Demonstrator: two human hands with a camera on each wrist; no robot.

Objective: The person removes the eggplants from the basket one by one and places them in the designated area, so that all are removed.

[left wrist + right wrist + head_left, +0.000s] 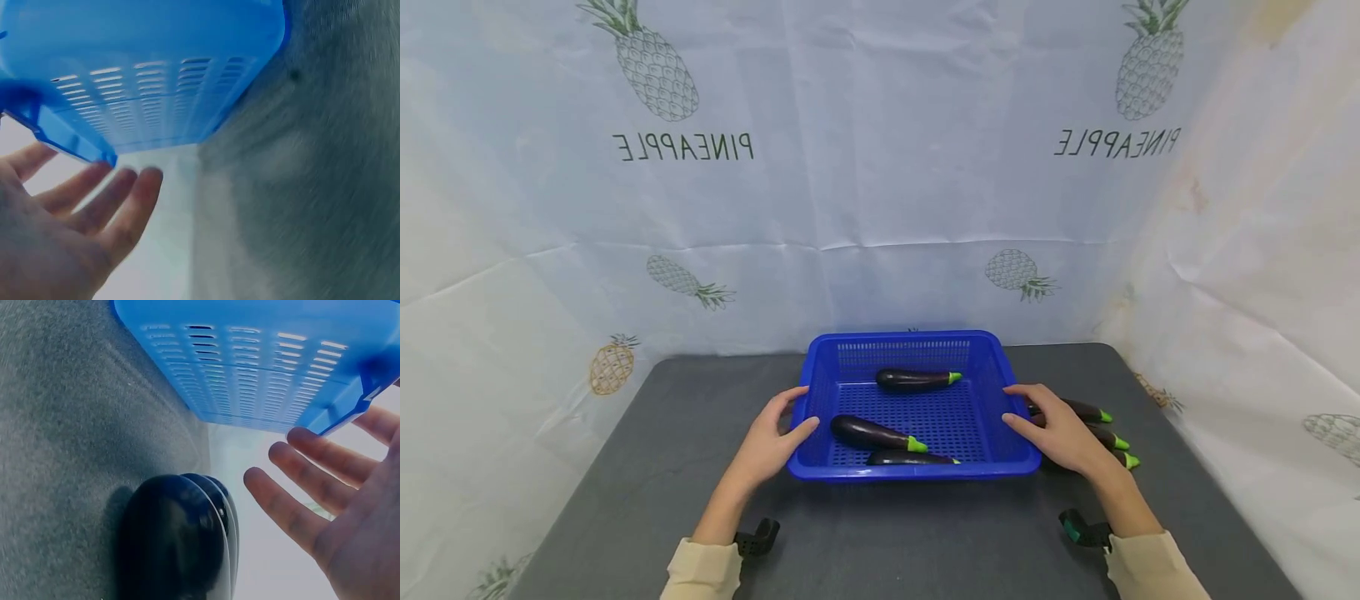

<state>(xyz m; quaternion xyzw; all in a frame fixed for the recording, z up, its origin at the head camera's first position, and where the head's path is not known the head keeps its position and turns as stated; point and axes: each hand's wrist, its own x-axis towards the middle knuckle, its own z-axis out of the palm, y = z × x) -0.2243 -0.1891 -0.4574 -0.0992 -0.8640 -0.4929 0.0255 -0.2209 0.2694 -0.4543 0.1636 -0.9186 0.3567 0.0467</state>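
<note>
A blue plastic basket (913, 472) sits on the dark table between both hands. Inside lie three eggplants: one near the back (917, 380), one towards the front left (872, 433), and one partly hidden by the front wall (910, 457). My left hand (769, 442) touches the left rim, thumb and forefinger on it. Its other fingers (134, 206) stretch out loosely beside the wall. On the opposite rim my right hand (1063, 433) rests likewise, its lower fingers (284, 506) straight and spread. More eggplants (169, 544) lie below the right hand, partly covered by it in the head view.
Those outer eggplants (1086, 409) lie close along the basket's right side, green stems outward. A pineapple-print curtain (880, 192) hangs behind the table (722, 400) and down both sides. Dark wrist-worn devices (757, 537) sit below each hand.
</note>
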